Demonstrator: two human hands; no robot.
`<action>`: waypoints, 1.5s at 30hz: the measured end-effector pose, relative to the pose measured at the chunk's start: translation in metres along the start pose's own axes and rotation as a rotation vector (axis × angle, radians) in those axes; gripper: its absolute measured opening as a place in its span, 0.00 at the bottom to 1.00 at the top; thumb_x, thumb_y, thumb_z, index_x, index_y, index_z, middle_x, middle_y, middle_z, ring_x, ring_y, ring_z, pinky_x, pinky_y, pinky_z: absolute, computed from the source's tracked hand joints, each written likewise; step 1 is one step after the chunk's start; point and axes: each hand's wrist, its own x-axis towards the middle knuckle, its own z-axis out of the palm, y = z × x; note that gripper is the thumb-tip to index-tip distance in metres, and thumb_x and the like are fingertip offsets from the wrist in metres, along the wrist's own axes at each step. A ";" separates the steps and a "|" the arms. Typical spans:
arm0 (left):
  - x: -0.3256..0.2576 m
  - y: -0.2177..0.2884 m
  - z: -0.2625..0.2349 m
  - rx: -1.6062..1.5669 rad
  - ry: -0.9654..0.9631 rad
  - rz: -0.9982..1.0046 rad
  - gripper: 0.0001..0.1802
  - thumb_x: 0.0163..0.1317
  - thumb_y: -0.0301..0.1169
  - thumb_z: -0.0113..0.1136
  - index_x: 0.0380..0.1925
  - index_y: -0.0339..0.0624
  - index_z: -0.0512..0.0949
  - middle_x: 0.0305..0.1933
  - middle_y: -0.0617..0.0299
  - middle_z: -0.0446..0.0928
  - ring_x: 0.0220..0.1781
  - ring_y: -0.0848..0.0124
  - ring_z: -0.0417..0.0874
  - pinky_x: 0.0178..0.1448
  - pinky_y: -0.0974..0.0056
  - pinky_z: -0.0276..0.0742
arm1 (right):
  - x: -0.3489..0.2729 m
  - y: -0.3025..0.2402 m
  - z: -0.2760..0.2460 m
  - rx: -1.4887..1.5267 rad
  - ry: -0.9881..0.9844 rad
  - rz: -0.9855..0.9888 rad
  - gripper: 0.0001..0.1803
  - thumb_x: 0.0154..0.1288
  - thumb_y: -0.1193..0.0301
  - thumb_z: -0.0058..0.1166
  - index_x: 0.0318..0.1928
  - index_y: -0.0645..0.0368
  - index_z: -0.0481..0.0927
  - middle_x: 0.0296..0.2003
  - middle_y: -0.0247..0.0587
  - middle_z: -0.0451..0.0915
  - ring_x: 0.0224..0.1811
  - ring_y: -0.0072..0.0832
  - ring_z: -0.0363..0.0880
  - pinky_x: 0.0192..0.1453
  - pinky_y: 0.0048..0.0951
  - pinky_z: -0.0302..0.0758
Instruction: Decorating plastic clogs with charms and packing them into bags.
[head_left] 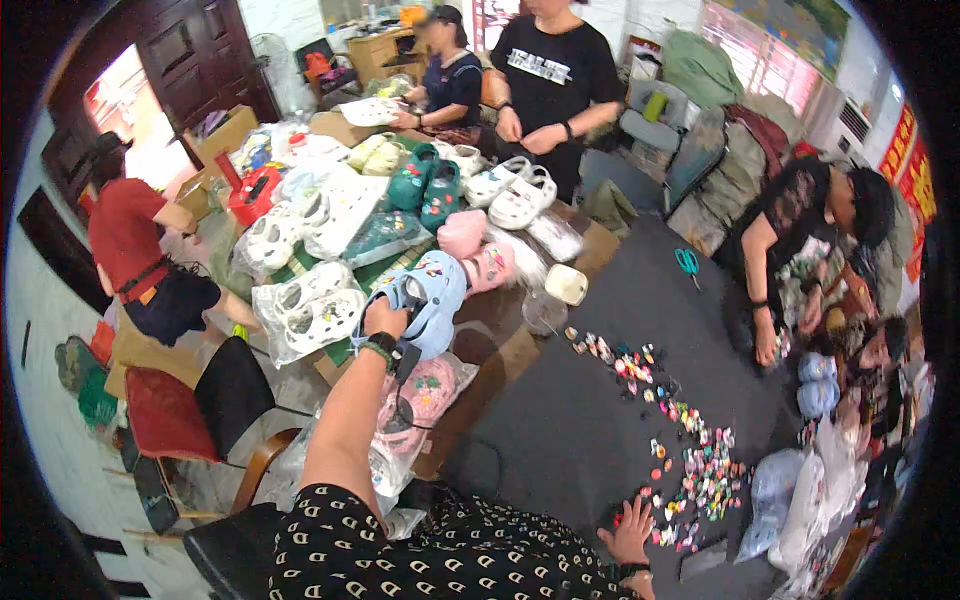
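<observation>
My left hand [383, 318] is closed on a pair of light blue clogs [435, 300] with small charms on them, above the pile of shoes on the left. A pink clog pair [430, 395] in clear plastic lies below that wrist. At the near edge of the dark table [540, 430], my right hand [630, 532] rests with its fingers apart. A small red piece shows by its fingertips. Beside it spreads a scatter of small colourful shoe charms [705, 470], trailing away toward the middle of the table.
White clogs [325, 308], green clogs [425, 185] and pink clogs [488, 262] crowd the left side. Teal scissors [688, 264] lie near the far edge. One co-worker [800, 240] bends over the right side; others are behind and at left. A red chair [170, 412] stands left.
</observation>
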 end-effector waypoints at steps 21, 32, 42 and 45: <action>-0.053 -0.099 0.077 -0.333 -0.184 0.299 0.19 0.55 0.35 0.60 0.44 0.37 0.80 0.46 0.48 0.79 0.49 0.53 0.79 0.55 0.56 0.72 | 0.020 -0.037 -0.035 0.036 -0.111 0.074 0.49 0.41 0.56 0.72 0.64 0.57 0.63 0.71 0.50 0.45 0.73 0.56 0.38 0.70 0.62 0.47; -0.174 0.032 0.076 -0.050 -0.592 0.667 0.16 0.54 0.32 0.64 0.41 0.34 0.79 0.42 0.47 0.79 0.44 0.54 0.79 0.50 0.54 0.74 | -0.018 -0.014 -0.011 0.107 0.006 0.161 0.48 0.51 0.52 0.65 0.69 0.48 0.55 0.73 0.41 0.41 0.75 0.51 0.34 0.73 0.59 0.42; -0.269 0.089 0.076 0.101 -0.787 0.957 0.22 0.49 0.35 0.67 0.44 0.35 0.79 0.48 0.44 0.77 0.54 0.49 0.75 0.58 0.52 0.70 | -0.024 -0.005 -0.005 0.127 0.076 0.089 0.48 0.53 0.47 0.61 0.70 0.47 0.53 0.73 0.40 0.42 0.75 0.51 0.35 0.72 0.59 0.44; -0.276 0.079 0.077 0.149 -0.772 0.958 0.22 0.49 0.35 0.67 0.43 0.34 0.79 0.48 0.43 0.77 0.53 0.49 0.75 0.58 0.52 0.70 | -0.025 -0.001 -0.002 0.110 0.070 0.060 0.48 0.56 0.45 0.58 0.71 0.47 0.51 0.74 0.41 0.41 0.75 0.51 0.34 0.72 0.59 0.43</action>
